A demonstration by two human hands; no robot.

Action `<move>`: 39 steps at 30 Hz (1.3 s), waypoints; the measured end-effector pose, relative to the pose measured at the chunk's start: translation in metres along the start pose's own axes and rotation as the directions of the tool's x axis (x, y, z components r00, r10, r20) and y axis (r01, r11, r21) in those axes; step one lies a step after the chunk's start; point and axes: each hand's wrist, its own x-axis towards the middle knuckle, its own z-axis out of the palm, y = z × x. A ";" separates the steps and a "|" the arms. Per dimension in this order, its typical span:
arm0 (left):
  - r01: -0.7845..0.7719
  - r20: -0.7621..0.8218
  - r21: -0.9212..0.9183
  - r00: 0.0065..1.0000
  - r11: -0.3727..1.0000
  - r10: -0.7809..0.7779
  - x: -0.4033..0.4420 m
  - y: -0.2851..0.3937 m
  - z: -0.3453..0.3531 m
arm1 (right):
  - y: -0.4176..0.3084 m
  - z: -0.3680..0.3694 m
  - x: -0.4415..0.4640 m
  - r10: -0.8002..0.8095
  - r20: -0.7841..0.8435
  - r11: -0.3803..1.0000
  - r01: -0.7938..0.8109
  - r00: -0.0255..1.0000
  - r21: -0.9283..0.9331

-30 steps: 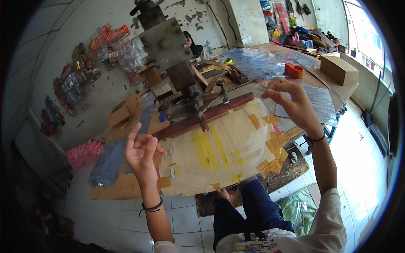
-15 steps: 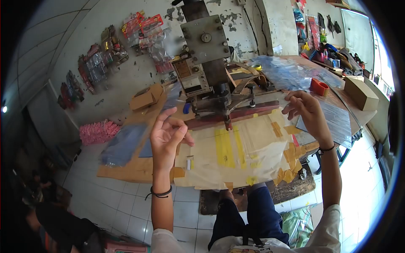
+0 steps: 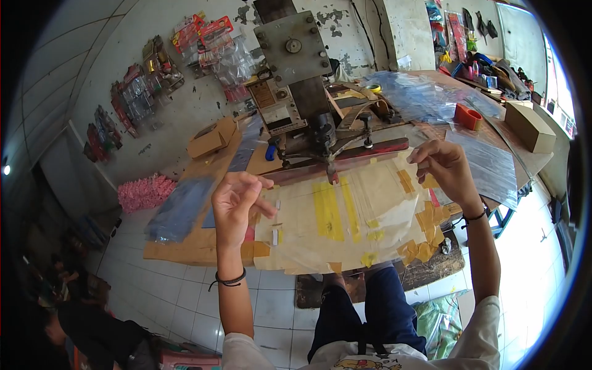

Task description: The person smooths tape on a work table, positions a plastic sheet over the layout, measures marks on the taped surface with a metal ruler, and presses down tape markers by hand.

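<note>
My left hand [image 3: 235,200] is raised over the left end of a taped, cream-coloured board [image 3: 296,237], thumb and forefinger drawn together. Above the board's right end, my right hand [image 3: 445,171] is closed in a similar pinch. Whatever either hand holds is too clear or thin to make out. Yellow tape strips [image 3: 328,213] run across the board's middle, and brown tape patches [image 3: 425,225] cover its right edge. Behind it stands a press machine [image 3: 293,46] with a long dark red bar [image 3: 364,159] along the board's back edge.
Clear plastic sheets [image 3: 484,166] lie at the right, near an orange tape dispenser [image 3: 468,117] and a cardboard box [image 3: 529,127]. More bluish sheets [image 3: 179,209] and an opened carton [image 3: 211,139] are at the left. Another person [image 3: 102,333] bends low at lower left.
The view has shifted slightly. My left hand has moved a little left, its raised forefinger now curled down. My right hand has lowered slightly and keeps its pinched shape.
</note>
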 end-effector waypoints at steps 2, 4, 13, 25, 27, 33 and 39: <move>-0.057 0.039 0.015 0.998 0.998 0.056 -0.001 -0.006 -0.012 | -0.002 -0.001 -0.001 0.042 -0.002 0.999 -0.042 0.999 -0.003; -0.077 0.052 -0.017 0.996 0.997 0.078 -0.002 -0.008 -0.014 | -0.005 0.001 -0.001 0.061 -0.012 0.998 -0.061 0.998 -0.011; 0.035 0.128 0.149 0.990 0.988 -0.054 -0.003 -0.012 -0.026 | -0.013 0.005 -0.001 0.077 0.027 0.993 -0.075 0.997 -0.095; -0.016 0.456 0.583 0.834 0.812 -0.311 0.007 -0.053 0.062 | 0.004 0.055 0.009 0.176 0.142 0.967 -0.144 0.974 -0.209; 0.048 0.459 0.600 0.797 0.798 -0.393 0.011 -0.058 0.076 | 0.005 0.059 0.008 0.189 0.155 0.963 -0.153 0.970 -0.220; 0.123 0.624 0.419 0.681 0.900 -0.383 0.003 -0.100 0.073 | 0.013 0.051 0.004 0.252 0.108 0.942 -0.218 0.962 -0.254; 0.427 0.558 0.478 0.526 0.767 -0.641 -0.022 -0.094 0.038 | 0.052 0.021 -0.008 0.306 0.007 0.909 -0.290 0.952 -0.300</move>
